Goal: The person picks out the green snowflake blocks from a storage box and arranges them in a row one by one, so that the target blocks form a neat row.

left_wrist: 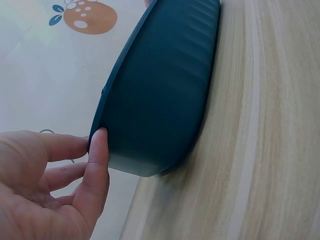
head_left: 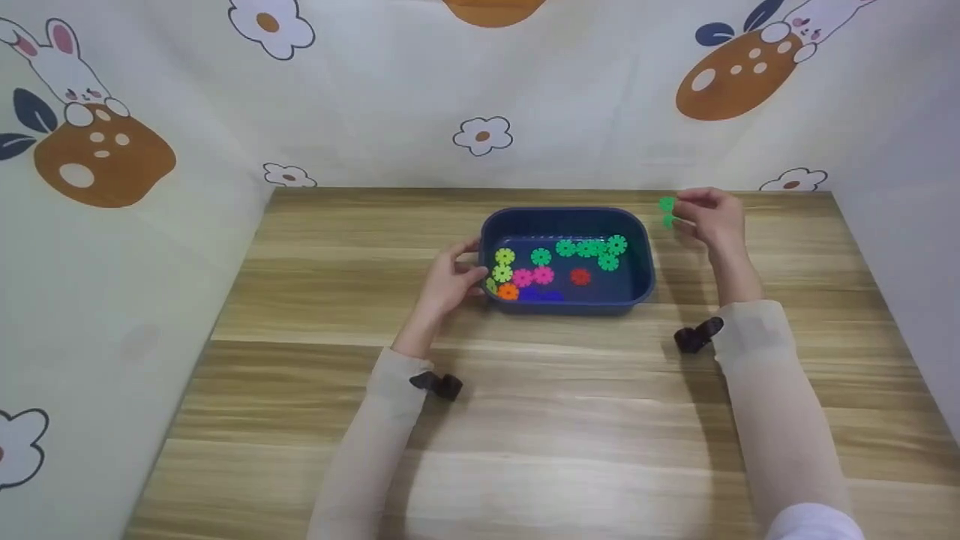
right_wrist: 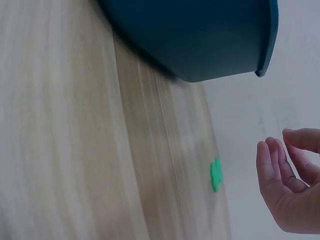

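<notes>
A dark blue bin [head_left: 566, 309] holds flower-shaped pieces: several green, a red [head_left: 580, 277], an orange [head_left: 508, 291], two pink, some yellow-green and blue ones. My left hand [head_left: 448, 281] pinches the bin's left rim; in the left wrist view, the thumb and a finger of that hand [left_wrist: 55, 182] meet at the rim of the bin [left_wrist: 155, 85]. Right of the bin, my right hand [head_left: 712, 217] is beside two green pieces [head_left: 667, 203]. In the right wrist view, the hand [right_wrist: 292, 185] has bent fingers with nothing visible between them, apart from green on the table [right_wrist: 216, 174].
The wood-grain table [head_left: 525, 420] runs back to a patterned cloth [head_left: 390, 97] with rabbits, fruit and flowers. Pale cloth also hangs at both sides. Small black devices [head_left: 699, 335] are on both sleeves.
</notes>
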Demonstrator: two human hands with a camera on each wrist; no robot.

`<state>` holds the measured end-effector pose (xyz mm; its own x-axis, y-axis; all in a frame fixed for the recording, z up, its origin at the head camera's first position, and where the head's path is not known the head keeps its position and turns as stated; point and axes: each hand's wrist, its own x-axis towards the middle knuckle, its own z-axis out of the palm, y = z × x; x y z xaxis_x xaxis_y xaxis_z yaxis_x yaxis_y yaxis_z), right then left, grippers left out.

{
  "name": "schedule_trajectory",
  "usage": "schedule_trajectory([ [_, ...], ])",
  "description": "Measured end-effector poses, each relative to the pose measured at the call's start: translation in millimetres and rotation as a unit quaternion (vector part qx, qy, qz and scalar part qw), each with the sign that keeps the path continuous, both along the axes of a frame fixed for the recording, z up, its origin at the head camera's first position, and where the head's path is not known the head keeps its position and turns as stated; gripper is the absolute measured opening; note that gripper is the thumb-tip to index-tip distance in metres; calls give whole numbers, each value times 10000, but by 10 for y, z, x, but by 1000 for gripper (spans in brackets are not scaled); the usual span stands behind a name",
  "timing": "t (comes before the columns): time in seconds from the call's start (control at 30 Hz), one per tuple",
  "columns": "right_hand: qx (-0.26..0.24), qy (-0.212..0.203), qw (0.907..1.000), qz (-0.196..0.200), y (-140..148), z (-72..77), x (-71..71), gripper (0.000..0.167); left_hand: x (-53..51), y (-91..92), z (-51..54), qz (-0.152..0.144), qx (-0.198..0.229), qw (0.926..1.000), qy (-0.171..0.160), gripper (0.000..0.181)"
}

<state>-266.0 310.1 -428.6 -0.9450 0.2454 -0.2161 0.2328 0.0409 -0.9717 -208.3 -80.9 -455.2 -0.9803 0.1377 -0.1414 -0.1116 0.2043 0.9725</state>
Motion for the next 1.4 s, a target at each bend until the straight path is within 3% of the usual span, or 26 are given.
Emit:
schedule_trajectory([
  [0.27, -401, 282, 9988, 64, -83, 54, 7, 16, 4, -7, -7, -17, -7, 10000, -11, 58],
  [0.83, -456, 309, 9981, 290, -373, 104, 1, 20, 24, -19, -6, -25, -68, 10000, -11, 56],
  [1.0, -231, 400, 9983, 359, -480, 126, 7, 16, 21, -11, 0, -11, -89, 10000, -37, 56],
  [1.17, -360, 530, 9969, 463, -581, 164, 14, 15, 17, -10, 7, -4, -126, 9999, -95, 56],
  [1.4, -368, 381, 9969, 588, -685, 209, 15, 16, -2, -3, 2, -40, -89, 9999, -131, 56],
])
